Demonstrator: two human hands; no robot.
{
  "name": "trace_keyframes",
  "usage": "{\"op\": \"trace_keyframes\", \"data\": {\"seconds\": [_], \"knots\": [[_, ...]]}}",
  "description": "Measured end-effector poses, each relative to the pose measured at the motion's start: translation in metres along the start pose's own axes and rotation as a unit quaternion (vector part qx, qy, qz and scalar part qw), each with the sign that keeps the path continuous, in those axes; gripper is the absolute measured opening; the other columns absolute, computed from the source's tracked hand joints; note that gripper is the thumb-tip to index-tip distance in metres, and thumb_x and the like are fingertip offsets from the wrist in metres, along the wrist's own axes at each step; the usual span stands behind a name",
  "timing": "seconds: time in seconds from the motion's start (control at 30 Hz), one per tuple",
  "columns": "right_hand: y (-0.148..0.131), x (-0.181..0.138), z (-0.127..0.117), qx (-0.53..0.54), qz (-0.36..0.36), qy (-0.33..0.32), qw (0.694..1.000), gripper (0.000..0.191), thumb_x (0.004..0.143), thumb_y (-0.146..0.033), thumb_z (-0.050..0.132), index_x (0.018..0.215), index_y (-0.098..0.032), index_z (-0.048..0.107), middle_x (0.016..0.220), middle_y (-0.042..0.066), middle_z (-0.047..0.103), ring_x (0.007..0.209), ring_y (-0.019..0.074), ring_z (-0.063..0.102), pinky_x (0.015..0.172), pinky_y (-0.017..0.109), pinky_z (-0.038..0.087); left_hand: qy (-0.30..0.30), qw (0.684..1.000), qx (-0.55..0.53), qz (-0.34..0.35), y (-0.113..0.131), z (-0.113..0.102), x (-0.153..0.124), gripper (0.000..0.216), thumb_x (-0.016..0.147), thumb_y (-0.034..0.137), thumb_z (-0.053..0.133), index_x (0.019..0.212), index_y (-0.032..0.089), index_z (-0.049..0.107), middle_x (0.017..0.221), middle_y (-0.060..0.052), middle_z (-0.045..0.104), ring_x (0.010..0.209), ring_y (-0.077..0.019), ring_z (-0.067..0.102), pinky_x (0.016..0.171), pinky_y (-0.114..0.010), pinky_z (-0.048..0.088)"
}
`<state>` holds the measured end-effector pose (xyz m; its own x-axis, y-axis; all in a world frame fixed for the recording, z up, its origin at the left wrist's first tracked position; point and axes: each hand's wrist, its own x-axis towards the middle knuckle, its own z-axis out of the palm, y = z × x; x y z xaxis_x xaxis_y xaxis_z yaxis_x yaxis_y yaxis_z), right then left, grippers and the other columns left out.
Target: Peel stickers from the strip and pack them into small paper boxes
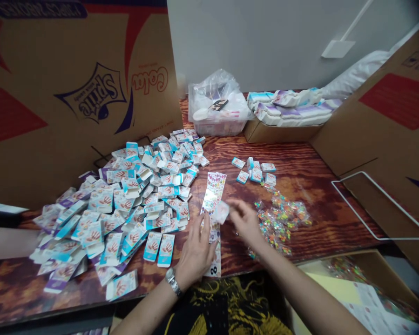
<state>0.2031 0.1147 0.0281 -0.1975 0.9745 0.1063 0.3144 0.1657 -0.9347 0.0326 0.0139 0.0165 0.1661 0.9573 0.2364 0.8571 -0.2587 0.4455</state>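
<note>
A long strip of sticker sheets (214,188) lies on the table in front of me, printed with small round coloured pictures. My left hand (196,251), a watch at its wrist, rests flat on the strip with fingers stretched out. Just right of the strip, my right hand (246,221) pinches a small pale, see-through piece (221,212) whose kind I cannot make out. Two small blue-and-white boxes (152,246) lie side by side left of my left hand. To the right of my right hand are small clear packets with bright coloured bits (282,214).
A large heap of small boxes (125,200) covers the left side, beside a tall carton (91,56). Several boxes (256,174) sit farther back. Behind stand a plastic-lined tub (219,125) and a filled carton (282,134). Another person's arm (10,243) reaches in at left.
</note>
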Motion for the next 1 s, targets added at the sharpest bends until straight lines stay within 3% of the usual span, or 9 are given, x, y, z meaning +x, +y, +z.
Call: {"op": "trace_keyframes", "data": {"seconds": [0.07, 0.17, 0.33, 0.43, 0.63, 0.77, 0.87, 0.93, 1.0], "knots": [[0.017, 0.027, -0.023, -0.070, 0.018, 0.085, 0.994, 0.031, 0.088, -0.029, 0.044, 0.112, -0.014, 0.058, 0.103, 0.011, 0.065, 0.090, 0.0238, 0.062, 0.079, 0.040, 0.051, -0.033, 0.999, 0.017, 0.011, -0.008, 0.001, -0.010, 0.053, 0.091, 0.025, 0.040, 0.140, 0.013, 0.025, 0.131, -0.018, 0.043, 0.123, -0.0289, 0.040, 0.094, -0.044, 0.046], [0.029, 0.052, -0.035, -0.257, -0.077, 0.117, 0.956, 0.041, 0.089, -0.031, 0.043, 0.123, -0.010, 0.053, 0.125, 0.017, 0.054, 0.117, 0.0303, 0.047, 0.100, 0.050, 0.036, -0.069, 0.995, 0.065, 0.037, -0.017, 0.011, -0.026, 0.039, 0.091, 0.022, 0.040, 0.129, 0.015, 0.044, 0.121, -0.014, 0.054, 0.116, -0.0266, 0.047, 0.093, -0.041, 0.047], [0.034, 0.038, 0.015, -0.401, -0.200, -0.197, 0.872, 0.061, 0.087, -0.042, 0.053, 0.139, -0.012, 0.038, 0.143, 0.014, 0.035, 0.134, 0.0300, 0.027, 0.107, 0.049, 0.027, -0.083, 0.985, 0.139, 0.060, -0.016, 0.031, -0.036, 0.037, 0.089, 0.021, 0.044, 0.126, 0.014, 0.049, 0.132, -0.014, 0.049, 0.123, -0.0309, 0.042, 0.098, -0.047, 0.041], [0.042, 0.023, 0.045, -0.433, -0.199, -0.260, 0.839, 0.067, 0.085, -0.046, 0.057, 0.139, -0.010, 0.037, 0.144, 0.016, 0.032, 0.134, 0.0315, 0.025, 0.106, 0.051, 0.027, -0.091, 0.984, 0.140, 0.065, -0.015, 0.038, -0.035, 0.040, 0.091, 0.020, 0.042, 0.130, 0.016, 0.045, 0.139, -0.013, 0.042, 0.129, -0.0303, 0.035, 0.099, -0.045, 0.040], [0.049, 0.015, 0.057, -0.443, -0.210, -0.233, 0.840, 0.037, 0.094, -0.031, 0.047, 0.129, -0.019, 0.051, 0.137, 0.011, 0.045, 0.130, 0.0280, 0.035, 0.105, 0.052, 0.028, -0.092, 0.994, 0.035, 0.048, -0.013, 0.032, -0.027, 0.039, 0.089, 0.020, 0.044, 0.126, 0.012, 0.049, 0.138, -0.018, 0.041, 0.131, -0.0315, 0.033, 0.102, -0.048, 0.036], [0.034, 0.017, 0.048, -0.403, -0.191, -0.229, 0.865, 0.032, 0.095, -0.028, 0.045, 0.125, -0.025, 0.055, 0.132, 0.008, 0.051, 0.125, 0.0277, 0.042, 0.101, 0.052, 0.034, -0.115, 0.973, -0.186, -0.071, -0.004, 0.009, -0.020, 0.034, 0.092, 0.032, 0.038, 0.112, 0.015, 0.060, 0.111, -0.013, 0.062, 0.106, -0.0261, 0.055, 0.094, -0.041, 0.042], [0.013, 0.017, 0.027, -0.335, -0.196, -0.219, 0.895, 0.034, 0.096, -0.026, 0.044, 0.128, -0.026, 0.052, 0.133, 0.008, 0.049, 0.121, 0.0242, 0.046, 0.099, 0.047, 0.039, -0.155, 0.848, -0.427, -0.272, 0.001, -0.009, -0.013, 0.050, 0.089, 0.053, 0.037, 0.094, 0.012, 0.064, 0.085, -0.012, 0.065, 0.080, -0.0225, 0.062, 0.076, -0.035, 0.048], [-0.005, 0.010, 0.009, -0.284, -0.238, -0.215, 0.903, 0.035, 0.096, -0.024, 0.042, 0.130, -0.025, 0.049, 0.137, 0.009, 0.044, 0.124, 0.0218, 0.044, 0.099, 0.044, 0.040, -0.154, 0.674, -0.611, -0.385, 0.002, -0.018, -0.005, 0.060, 0.085, 0.064, 0.035, 0.101, 0.012, 0.061, 0.089, -0.013, 0.065, 0.077, -0.0214, 0.063, 0.070, -0.033, 0.049], [-0.026, -0.002, -0.006, -0.245, -0.301, -0.263, 0.883, 0.035, 0.095, -0.023, 0.043, 0.130, -0.026, 0.050, 0.138, 0.008, 0.044, 0.125, 0.0209, 0.042, 0.100, 0.043, 0.038, -0.122, 0.517, -0.744, -0.405, 0.003, -0.024, 0.004, 0.061, 0.084, 0.065, 0.036, 0.115, 0.016, 0.054, 0.100, -0.013, 0.064, 0.082, -0.0209, 0.064, 0.072, -0.033, 0.050]]}}
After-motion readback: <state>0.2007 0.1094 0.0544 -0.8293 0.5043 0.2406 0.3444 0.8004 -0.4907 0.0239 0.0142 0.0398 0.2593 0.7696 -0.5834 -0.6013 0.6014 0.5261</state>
